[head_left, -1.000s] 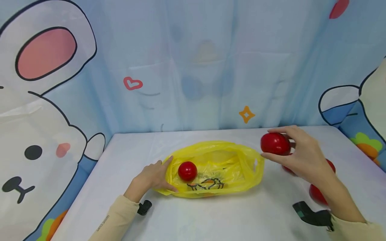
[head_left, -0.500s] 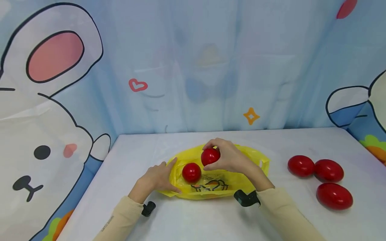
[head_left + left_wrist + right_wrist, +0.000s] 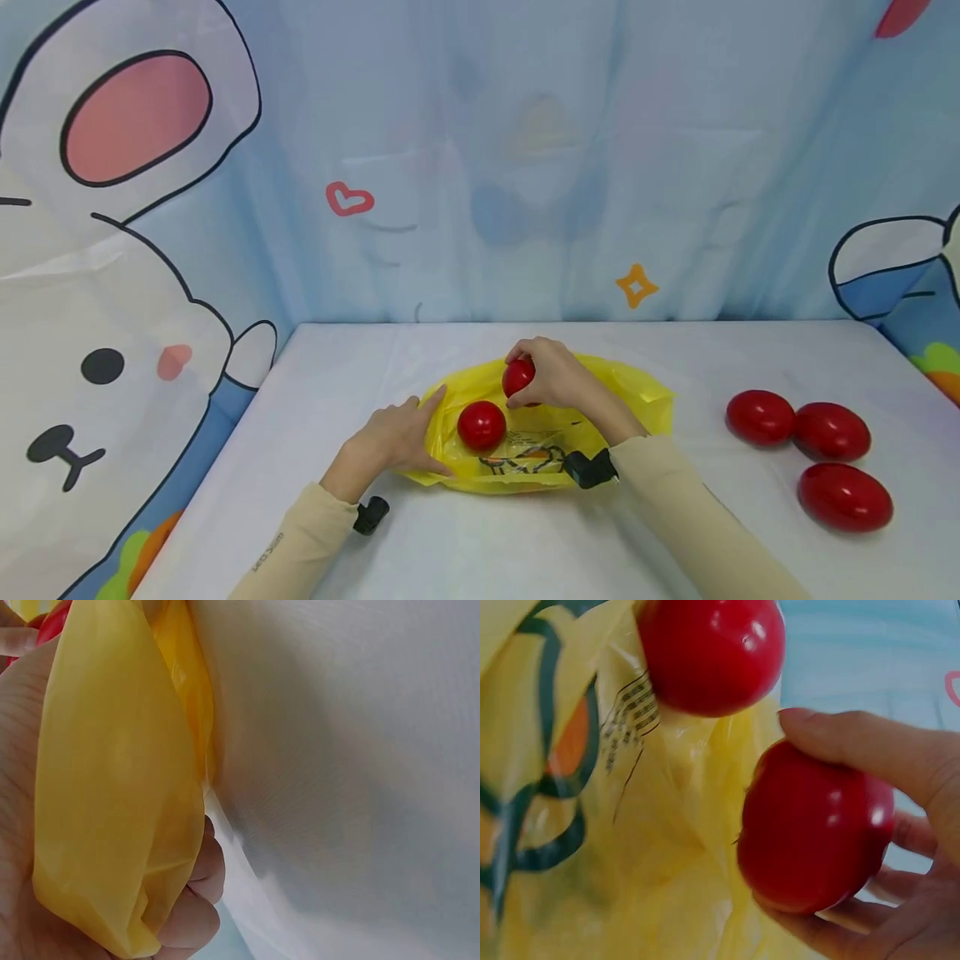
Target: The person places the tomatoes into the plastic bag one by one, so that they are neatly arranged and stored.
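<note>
A yellow plastic bag (image 3: 626, 387) with a printed drawing lies on its side on the table, its mouth spread wide. My left hand (image 3: 393, 437) holds the bag's left edge, thumb and forefinger apart; in the left wrist view plastic (image 3: 112, 787) covers part of that hand and several fingertips show beyond it. One glossy red fruit (image 3: 482, 426) rests in the bag near this hand. My right hand (image 3: 555, 375) grips a second red fruit (image 3: 814, 825) over the bag, thumb on one side and fingers on the other. Whether that fruit touches the plastic I cannot tell.
Three more red fruits lie on the white table (image 3: 465, 542) to the right: one at the left of the group (image 3: 760, 417), one beside it (image 3: 832, 431), and one nearer (image 3: 845, 497). A blue cartoon curtain (image 3: 450, 167) hangs behind the table.
My right hand has carried a red fruit from the table's right side leftward to over the bag, then a little lower. My left hand has stayed at the bag's left edge.
</note>
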`<state>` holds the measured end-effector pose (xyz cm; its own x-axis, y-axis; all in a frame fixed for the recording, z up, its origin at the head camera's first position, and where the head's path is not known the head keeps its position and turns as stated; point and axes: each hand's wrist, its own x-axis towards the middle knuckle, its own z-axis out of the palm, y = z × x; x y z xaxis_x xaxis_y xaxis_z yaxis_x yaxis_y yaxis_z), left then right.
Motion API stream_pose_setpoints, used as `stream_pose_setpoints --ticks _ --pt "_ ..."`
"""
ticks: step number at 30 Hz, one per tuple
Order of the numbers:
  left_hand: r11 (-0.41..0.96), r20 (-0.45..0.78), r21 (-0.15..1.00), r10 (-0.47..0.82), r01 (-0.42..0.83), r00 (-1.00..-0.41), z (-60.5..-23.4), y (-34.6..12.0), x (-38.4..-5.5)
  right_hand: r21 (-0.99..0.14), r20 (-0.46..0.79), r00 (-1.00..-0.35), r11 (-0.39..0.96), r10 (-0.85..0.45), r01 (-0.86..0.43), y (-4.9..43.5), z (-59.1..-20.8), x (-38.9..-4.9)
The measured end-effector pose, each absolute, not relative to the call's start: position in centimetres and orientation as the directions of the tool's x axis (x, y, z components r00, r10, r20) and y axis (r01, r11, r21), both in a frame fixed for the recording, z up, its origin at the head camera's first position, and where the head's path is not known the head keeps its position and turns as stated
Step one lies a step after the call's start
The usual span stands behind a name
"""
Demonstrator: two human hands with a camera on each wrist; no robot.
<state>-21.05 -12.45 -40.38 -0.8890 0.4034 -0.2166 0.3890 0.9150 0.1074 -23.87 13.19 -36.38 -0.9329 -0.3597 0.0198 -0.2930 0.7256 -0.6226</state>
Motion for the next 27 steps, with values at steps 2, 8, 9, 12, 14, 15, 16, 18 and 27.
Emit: stream_pose_setpoints --ticks 2,8,9,12,14,15,16,18,27 --pt "0.915 -0.22 0.112 0.402 0.387 -0.889 -40.4 -12.5 -21.1 -0.619 -0.012 -0.934 0.736 -0.356 -0.273 12.8 -36.1 -24.2" --pt "0.916 -0.228 0.132 0.401 0.379 -0.887 -40.3 -12.4 -21.1 -0.598 -0.044 -0.947 0.768 -0.318 -0.229 11.9 -36.3 -24.7" --pt "0.916 -0.228 0.135 0.4 0.378 -0.888 -40.3 -12.4 -21.0 -0.591 -0.046 -0.949 0.775 -0.311 -0.225 11.7 -36.5 -24.8" --pt "0.917 -0.231 0.135 0.397 0.375 -0.888 -40.3 -12.4 -20.9 -0.568 -0.057 -0.949 0.792 -0.311 -0.225 11.3 -37.3 -25.0" --pt "0.917 -0.229 0.133 0.397 0.376 -0.889 -40.3 -12.4 -20.9 -0.544 -0.075 -0.948 0.81 -0.309 -0.22 11.1 -37.8 -25.1" --pt "0.917 -0.227 0.131 0.397 0.376 -0.889 -40.3 -12.4 -20.9 -0.532 -0.08 -0.948 0.818 -0.308 -0.221 11.1 -38.1 -25.2" --pt "0.917 -0.224 0.13 0.398 0.378 -0.889 -40.4 -12.4 -20.9 -0.524 -0.084 -0.948 0.823 -0.308 -0.221 11.0 -38.3 -25.2" --pt "0.916 -0.22 0.125 0.399 0.38 -0.89 -40.4 -12.4 -20.9 -0.513 -0.084 -0.95 0.83 -0.301 -0.218 10.9 -38.6 -25.2" --pt "0.92 -0.228 0.127 0.39 0.37 -0.892 -40.4 -12.6 -21.0 -0.505 -0.104 -0.938 0.829 -0.332 -0.238 10.4 -38.5 -24.8"
